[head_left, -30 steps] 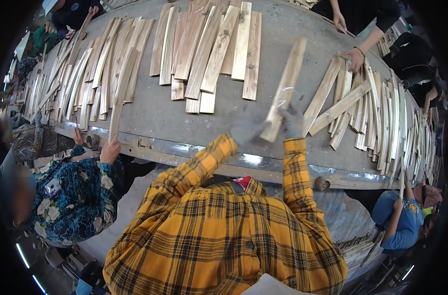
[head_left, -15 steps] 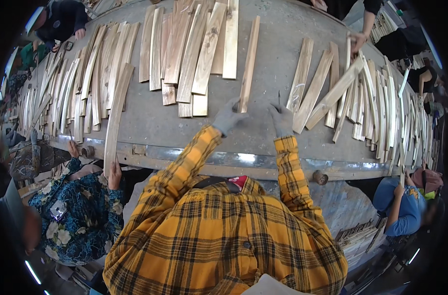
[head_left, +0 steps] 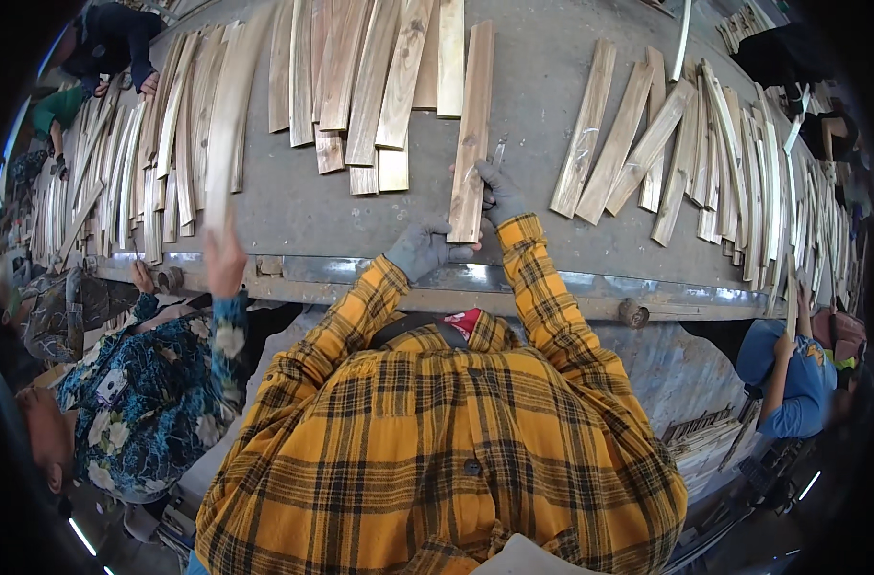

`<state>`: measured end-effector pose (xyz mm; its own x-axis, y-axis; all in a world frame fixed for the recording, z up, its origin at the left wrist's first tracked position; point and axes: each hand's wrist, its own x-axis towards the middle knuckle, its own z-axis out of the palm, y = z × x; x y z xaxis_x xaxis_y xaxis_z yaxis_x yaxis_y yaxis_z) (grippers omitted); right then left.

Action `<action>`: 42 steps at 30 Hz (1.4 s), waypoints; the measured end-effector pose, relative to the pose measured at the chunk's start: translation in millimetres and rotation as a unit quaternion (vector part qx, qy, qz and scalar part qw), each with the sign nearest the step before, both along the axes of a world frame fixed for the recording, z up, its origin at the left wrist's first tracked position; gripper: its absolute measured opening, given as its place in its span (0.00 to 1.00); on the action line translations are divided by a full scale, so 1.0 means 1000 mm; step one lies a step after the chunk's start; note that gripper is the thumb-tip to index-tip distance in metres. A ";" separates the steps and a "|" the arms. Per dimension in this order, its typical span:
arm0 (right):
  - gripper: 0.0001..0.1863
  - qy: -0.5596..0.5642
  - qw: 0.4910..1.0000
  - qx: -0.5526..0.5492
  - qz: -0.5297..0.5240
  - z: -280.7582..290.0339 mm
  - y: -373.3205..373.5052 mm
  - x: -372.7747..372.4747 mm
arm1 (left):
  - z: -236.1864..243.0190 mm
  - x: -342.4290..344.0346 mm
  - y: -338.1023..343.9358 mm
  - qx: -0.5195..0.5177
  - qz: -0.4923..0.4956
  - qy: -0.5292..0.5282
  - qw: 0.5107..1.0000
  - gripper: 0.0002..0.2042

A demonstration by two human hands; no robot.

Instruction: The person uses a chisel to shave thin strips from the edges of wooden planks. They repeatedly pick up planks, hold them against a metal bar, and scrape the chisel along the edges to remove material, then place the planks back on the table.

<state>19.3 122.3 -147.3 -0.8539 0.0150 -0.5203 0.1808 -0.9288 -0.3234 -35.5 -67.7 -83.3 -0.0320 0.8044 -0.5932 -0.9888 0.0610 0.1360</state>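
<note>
A long wooden slat [head_left: 472, 125] points away from me over the grey table, its broad face up. My left hand [head_left: 425, 251], in a grey glove, grips its near end. My right hand [head_left: 499, 195], gloved too, is closed at the slat's right edge, partly hidden by the wood. A thin pen-like tool [head_left: 500, 151] sticks up from the right hand; its kind is too blurred to tell. Left of the slat lies a group of slats [head_left: 368, 91]. Several more slats [head_left: 590, 125] lie to the right, some crossing each other.
The table [head_left: 523, 86] has a metal-faced front edge [head_left: 360, 271] with a round knob [head_left: 633, 312]. At my left, a person in a floral shirt [head_left: 154, 412] moves a blurred slat [head_left: 234, 115]. A person in blue [head_left: 792, 379] is at my right. Dense slat rows [head_left: 744, 172] line both sides.
The slat has turned from narrow edge to broad face and come nearer me. My right hand has moved left onto it. The neighbour's slat at left has swung up over the table.
</note>
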 end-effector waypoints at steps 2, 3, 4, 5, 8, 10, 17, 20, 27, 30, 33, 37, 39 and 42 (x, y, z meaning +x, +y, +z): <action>0.26 -0.028 0.995 0.087 -0.030 -0.001 0.002 0.007 | 0.015 0.001 0.014 -0.118 -0.081 0.135 0.980 0.24; 0.27 -0.065 0.981 0.162 -0.087 0.000 0.007 0.010 | 0.021 0.001 0.020 -0.176 -0.119 0.202 0.956 0.24; 0.27 -0.099 0.956 0.237 -0.142 0.003 0.015 0.012 | -0.004 -0.001 0.012 -0.175 -0.171 0.347 0.905 0.24; 0.28 -0.134 0.920 0.307 -0.202 0.004 0.027 0.018 | -0.023 -0.008 0.011 -0.215 -0.182 0.466 0.839 0.23; 0.31 -0.217 0.897 0.349 -0.162 0.038 0.091 0.038 | -0.051 -0.051 0.012 -0.271 -0.133 0.652 0.695 0.22; 0.31 -0.233 0.895 0.345 -0.160 0.071 0.119 0.043 | -0.024 -0.065 0.028 -0.280 -0.078 0.579 0.762 0.22; 0.35 -0.471 0.563 0.679 -0.023 0.093 0.158 0.049 | 0.013 -0.083 0.060 -0.427 -0.095 0.840 0.322 0.28; 0.33 -0.508 0.475 0.718 0.003 0.110 0.151 0.030 | 0.026 -0.104 0.068 -0.486 -0.221 0.808 0.247 0.38; 0.34 -0.310 0.533 0.754 0.224 0.081 0.038 -0.116 | 0.037 -0.129 0.085 -0.470 -0.273 0.778 0.315 0.42; 0.39 -0.295 0.590 0.722 0.210 0.055 0.045 -0.130 | 0.047 -0.135 0.054 -0.422 -0.228 0.790 0.382 0.39; 0.42 -0.280 0.616 0.722 0.143 0.032 0.058 -0.110 | 0.024 -0.140 -0.004 -0.253 -0.071 0.639 0.723 0.31; 0.32 -0.096 0.874 0.476 0.023 -0.016 0.080 -0.023 | 0.062 -0.091 -0.010 -0.188 0.075 0.318 0.926 0.24; 0.31 -0.109 0.919 0.377 0.031 0.003 0.054 0.027 | 0.058 -0.075 -0.024 -0.194 0.015 0.373 0.907 0.24; 0.26 -0.177 0.963 0.201 -0.023 0.023 0.003 0.092 | 0.046 -0.046 -0.034 -0.247 0.013 0.303 0.920 0.18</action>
<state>111.3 125.4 -124.7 -0.6172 0.3094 -0.7234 0.3084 -0.7507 -0.5842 -81.0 -101.7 -37.2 -0.4934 0.4360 -0.7526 -0.7419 0.2405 0.6258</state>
